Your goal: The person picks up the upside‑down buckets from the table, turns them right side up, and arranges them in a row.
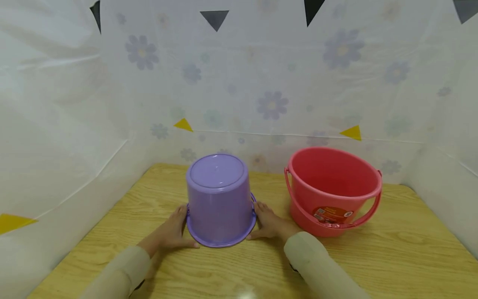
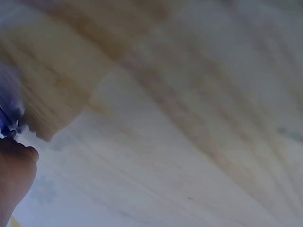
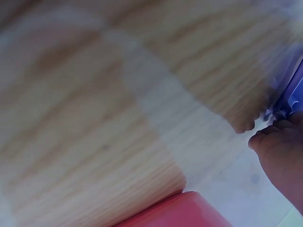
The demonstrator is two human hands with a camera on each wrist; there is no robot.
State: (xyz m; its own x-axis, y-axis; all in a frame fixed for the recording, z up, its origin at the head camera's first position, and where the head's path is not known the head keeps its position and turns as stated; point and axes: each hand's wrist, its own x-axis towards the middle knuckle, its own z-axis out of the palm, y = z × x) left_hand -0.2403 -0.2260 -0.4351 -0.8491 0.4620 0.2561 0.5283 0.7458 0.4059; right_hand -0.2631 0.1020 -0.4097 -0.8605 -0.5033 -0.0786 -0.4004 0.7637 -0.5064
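A purple bucket (image 1: 218, 211) stands upside down, its round base upward and its wide rim low over the wooden table. At the left of that rim my left hand (image 1: 171, 232) grips it, thumb stretched along the near side. The right hand (image 1: 270, 224) grips the opposite side, by the purple handle that shows behind its fingers. In the left wrist view only part of the left hand (image 2: 16, 175) shows, at the left edge. The right wrist view has the right hand (image 3: 281, 158) against the bucket's purple rim (image 3: 291, 94).
Right of my right hand stands a red bucket (image 1: 304, 211), upright, with its handle hanging down in front and a label on its wall. The wooden table (image 1: 224, 274) ends at white flowered sheeting (image 1: 231, 70) at the back and sides.
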